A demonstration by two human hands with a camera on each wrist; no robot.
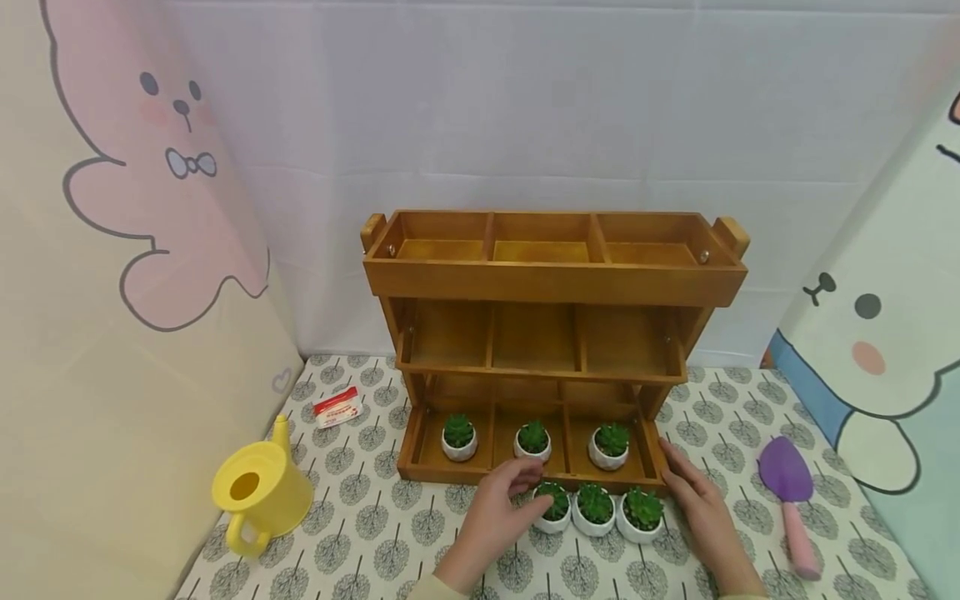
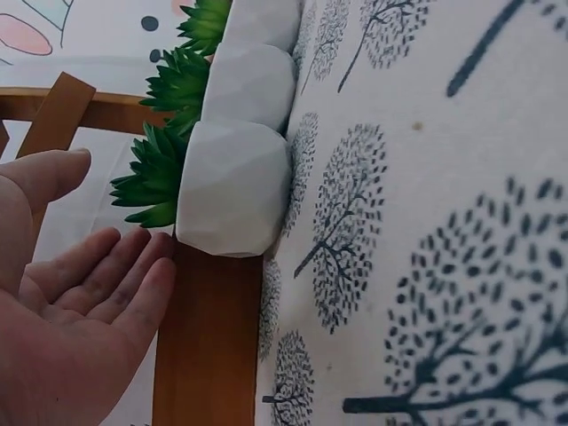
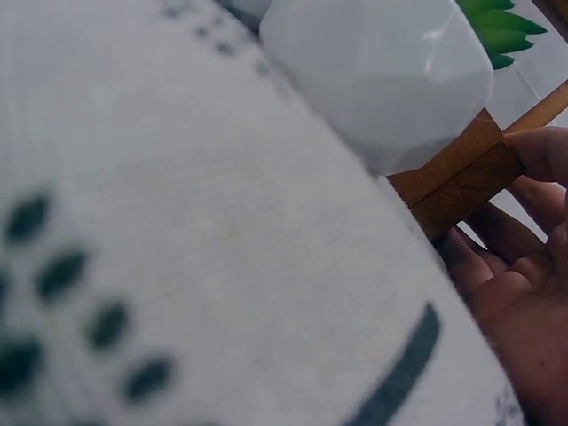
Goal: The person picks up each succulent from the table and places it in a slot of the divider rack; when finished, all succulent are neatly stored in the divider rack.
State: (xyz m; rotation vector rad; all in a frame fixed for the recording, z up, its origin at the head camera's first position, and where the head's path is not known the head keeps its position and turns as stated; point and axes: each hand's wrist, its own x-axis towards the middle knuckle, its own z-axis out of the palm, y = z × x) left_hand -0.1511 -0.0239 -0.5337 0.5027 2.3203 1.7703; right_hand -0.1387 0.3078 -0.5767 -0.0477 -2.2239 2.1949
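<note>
A three-tier wooden shelf (image 1: 555,285) stands at the back of the table. Before its bottom tier, three small green succulents in white faceted pots form a row: a left one (image 1: 552,510), a middle one (image 1: 595,510) and a right one (image 1: 641,515). My left hand (image 1: 495,515) is beside the left potted succulent, fingers loosely bent, with nothing in its grasp; the left wrist view shows the palm and spread thumb near the pot (image 2: 235,191). At the shelf's bottom right front corner (image 3: 466,173), my right hand (image 1: 702,507) touches the wood with thumb and fingers.
Each bottom compartment holds a potted succulent: left (image 1: 459,437), middle (image 1: 532,440) and right (image 1: 609,446). A yellow watering can (image 1: 281,496) and a red-and-white packet (image 1: 337,407) are on the left. A purple trowel with a pink handle (image 1: 786,475) lies on the right.
</note>
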